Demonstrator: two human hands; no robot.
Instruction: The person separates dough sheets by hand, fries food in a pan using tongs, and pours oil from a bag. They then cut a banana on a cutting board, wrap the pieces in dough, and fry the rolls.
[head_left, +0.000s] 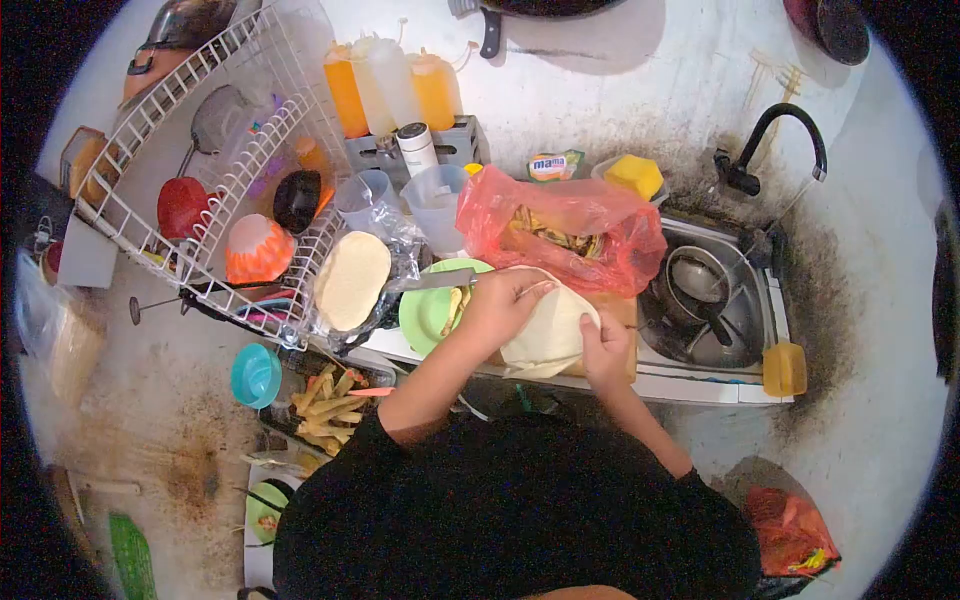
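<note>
A pale flat round of dough point(548, 322) is held up between my two hands, above a wooden board point(618, 350). My left hand point(505, 305) pinches its upper left edge, and a knife point(432, 281) points out to the left from beside that hand; its handle is hidden. My right hand point(604, 350) grips the right edge with thumb and fingers. Left of the dough, a green plate point(425, 318) bears some yellowish strips. Further left lies a stack of pale oval sheets point(352, 281) on clear plastic. A red plastic bag point(490, 215) with brownish peels lies behind the board.
A sink point(655, 325) with a pot point(697, 275) is at the right under a black faucet point(785, 115). The white dish rack point(130, 232) stands at the left. Plastic containers point(436, 210) and bottles point(385, 85) are behind. Fried rolls point(330, 410) lie at the lower left.
</note>
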